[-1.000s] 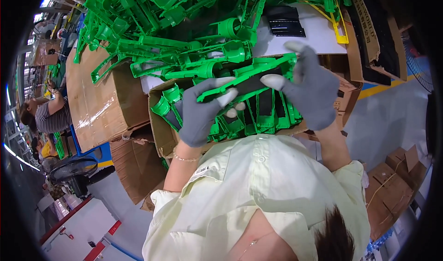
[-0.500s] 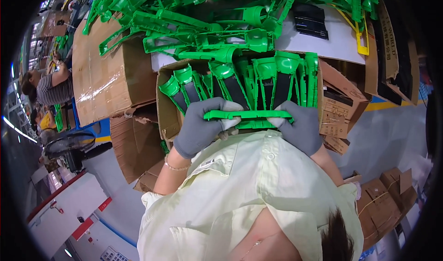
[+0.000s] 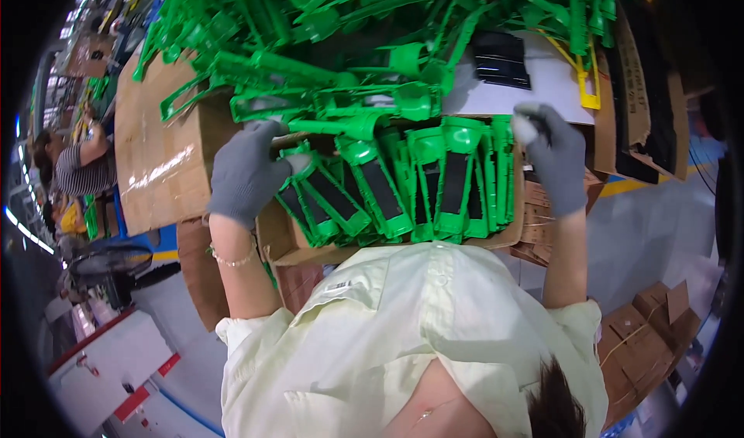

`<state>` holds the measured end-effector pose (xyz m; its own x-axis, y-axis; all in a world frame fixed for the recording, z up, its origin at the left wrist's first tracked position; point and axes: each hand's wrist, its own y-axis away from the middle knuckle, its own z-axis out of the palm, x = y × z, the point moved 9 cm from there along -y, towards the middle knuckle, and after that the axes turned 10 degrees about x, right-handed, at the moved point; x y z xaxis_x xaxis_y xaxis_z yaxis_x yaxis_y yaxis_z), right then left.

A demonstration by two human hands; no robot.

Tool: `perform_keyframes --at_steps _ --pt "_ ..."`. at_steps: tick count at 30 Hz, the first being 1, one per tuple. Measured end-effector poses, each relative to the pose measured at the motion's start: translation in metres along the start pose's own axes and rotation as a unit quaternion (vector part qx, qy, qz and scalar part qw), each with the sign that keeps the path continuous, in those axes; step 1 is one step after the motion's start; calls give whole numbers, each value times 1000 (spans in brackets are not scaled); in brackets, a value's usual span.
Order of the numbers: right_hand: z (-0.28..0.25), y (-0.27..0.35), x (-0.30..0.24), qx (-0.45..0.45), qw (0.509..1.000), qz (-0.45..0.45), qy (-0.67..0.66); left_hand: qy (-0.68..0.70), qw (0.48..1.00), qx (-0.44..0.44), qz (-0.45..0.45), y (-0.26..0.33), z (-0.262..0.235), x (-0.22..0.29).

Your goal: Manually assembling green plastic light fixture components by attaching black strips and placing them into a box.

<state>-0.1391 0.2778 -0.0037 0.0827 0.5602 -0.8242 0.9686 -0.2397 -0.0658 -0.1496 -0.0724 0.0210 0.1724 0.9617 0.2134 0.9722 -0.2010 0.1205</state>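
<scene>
Over a cardboard box (image 3: 288,246) on the factory floor, I'm gripping a crosswise green part (image 3: 341,125) with my left hand (image 3: 246,173); my right hand (image 3: 552,157) is resting loosely curled, holding nothing.

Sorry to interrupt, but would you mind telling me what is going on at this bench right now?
A person in grey gloves is working over an open cardboard box packed with a row of green plastic parts. The left hand is at a long green piece lying across the top of the row, while the right hand rests at the right end of the row. A big loose pile of similar green parts lies just beyond the box. Another person is at work far off to the left.
</scene>
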Motion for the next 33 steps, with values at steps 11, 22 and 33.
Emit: perform_keyframes --at_steps 11,22,33 --pt "20 -122 26 -26 946 -196 257 -38 987 148 49 -42 28 83" --pt "36 -130 30 -11 880 -253 401 -84 979 183 -3 -11 -32 31" --pt "0 -81 -1 84 922 -305 222 447 824 293 -190 60 -91 -16"
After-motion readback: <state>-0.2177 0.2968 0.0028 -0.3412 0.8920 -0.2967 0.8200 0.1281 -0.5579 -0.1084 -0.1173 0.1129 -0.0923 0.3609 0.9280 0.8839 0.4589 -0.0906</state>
